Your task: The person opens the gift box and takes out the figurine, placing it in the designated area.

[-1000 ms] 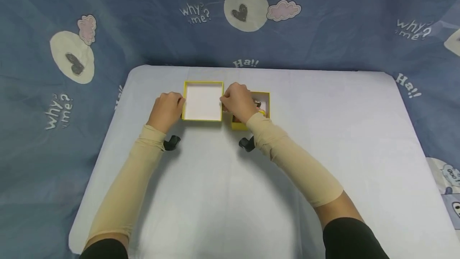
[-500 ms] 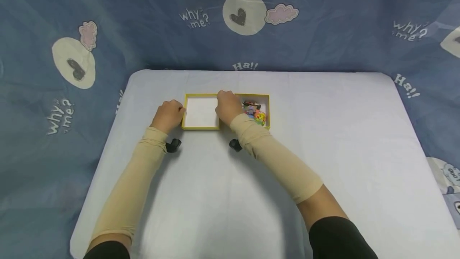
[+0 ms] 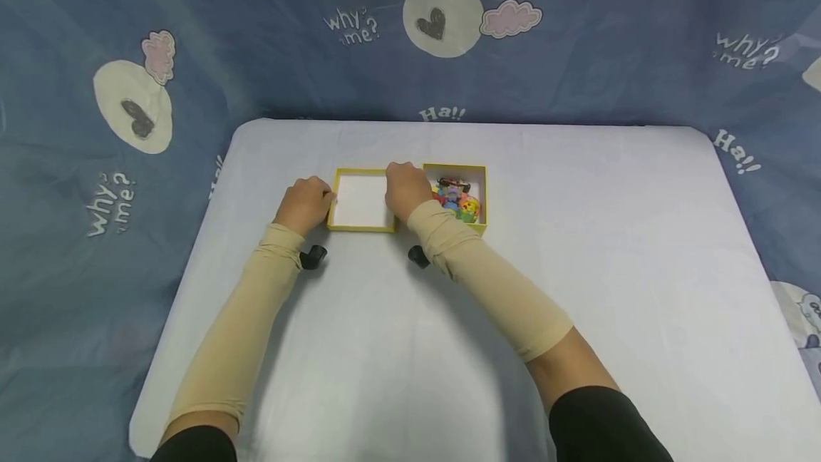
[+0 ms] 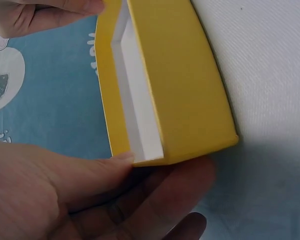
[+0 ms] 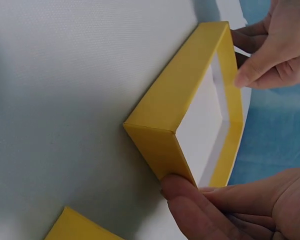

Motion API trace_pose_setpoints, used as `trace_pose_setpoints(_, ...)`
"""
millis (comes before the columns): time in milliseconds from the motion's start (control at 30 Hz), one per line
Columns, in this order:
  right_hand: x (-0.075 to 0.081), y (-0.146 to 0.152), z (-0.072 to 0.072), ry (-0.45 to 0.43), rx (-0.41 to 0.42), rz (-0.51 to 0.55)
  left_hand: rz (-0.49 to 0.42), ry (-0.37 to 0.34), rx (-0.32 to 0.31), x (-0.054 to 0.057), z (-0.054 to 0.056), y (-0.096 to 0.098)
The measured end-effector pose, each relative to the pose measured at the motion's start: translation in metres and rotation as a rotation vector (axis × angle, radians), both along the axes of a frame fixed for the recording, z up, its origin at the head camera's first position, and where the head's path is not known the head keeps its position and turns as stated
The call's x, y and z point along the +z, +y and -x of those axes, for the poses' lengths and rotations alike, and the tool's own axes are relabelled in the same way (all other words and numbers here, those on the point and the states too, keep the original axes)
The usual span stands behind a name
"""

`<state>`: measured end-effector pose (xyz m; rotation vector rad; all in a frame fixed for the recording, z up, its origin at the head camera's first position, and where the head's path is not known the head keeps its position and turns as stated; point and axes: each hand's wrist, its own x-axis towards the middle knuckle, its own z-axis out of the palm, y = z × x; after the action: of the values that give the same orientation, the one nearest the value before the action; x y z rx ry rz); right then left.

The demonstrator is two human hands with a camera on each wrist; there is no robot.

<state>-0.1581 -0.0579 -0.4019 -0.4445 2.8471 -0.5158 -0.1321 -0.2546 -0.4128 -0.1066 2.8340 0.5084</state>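
A shallow yellow box lid (image 3: 361,199) with a white inside lies hollow side up on the white table. My left hand (image 3: 303,205) pinches its left wall; in the left wrist view the thumb of that left hand (image 4: 90,195) presses the rim while the fingers lie against the outside. On the opposite wall my right hand (image 3: 408,191) has its grip, with thumb and fingers on either side of the yellow lid (image 5: 162,107) in the right wrist view. Just right of that hand stands a yellow box (image 3: 484,198) holding several small colourful toy figures (image 3: 458,199), partly hidden by the hand.
The white table (image 3: 616,255) spreads around both boxes. A blue patterned cloth (image 3: 269,34) hangs behind it and down the left. A corner of the second yellow box (image 5: 80,227) shows low in the right wrist view.
The lid has come down towards me from its earlier, farther position, with both hands on it. The right hand has shifted left, uncovering the toy figures. Little differs over the last half second.
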Motion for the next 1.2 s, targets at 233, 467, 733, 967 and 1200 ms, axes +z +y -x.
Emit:
trace_pose_setpoints(233,0.0013,-0.0033,0.0027,-0.037,-0.021,-0.032,0.0,0.006,0.005,0.0005,-0.0006,0.001)
trace_pose_setpoints(467,0.0029,-0.0044,0.0031,-0.048,-0.035,-0.022,0.017,-0.009,0.047,0.008,-0.002,-0.001)
trace_pose_setpoints(733,0.0031,0.0001,0.0041,-0.053,-0.032,0.002,-0.013,-0.029,0.052,0.0071,-0.0036,0.0007)
trace_pose_setpoints(967,0.0047,0.0002,0.0046,-0.074,-0.022,0.007,-0.014,-0.028,0.054,0.0023,-0.0036,-0.0032)
trace_pose_setpoints(1200,0.0083,0.0031,0.0043,-0.07,-0.01,0.023,0.005,0.007,0.027,0.0043,-0.0057,-0.0029)
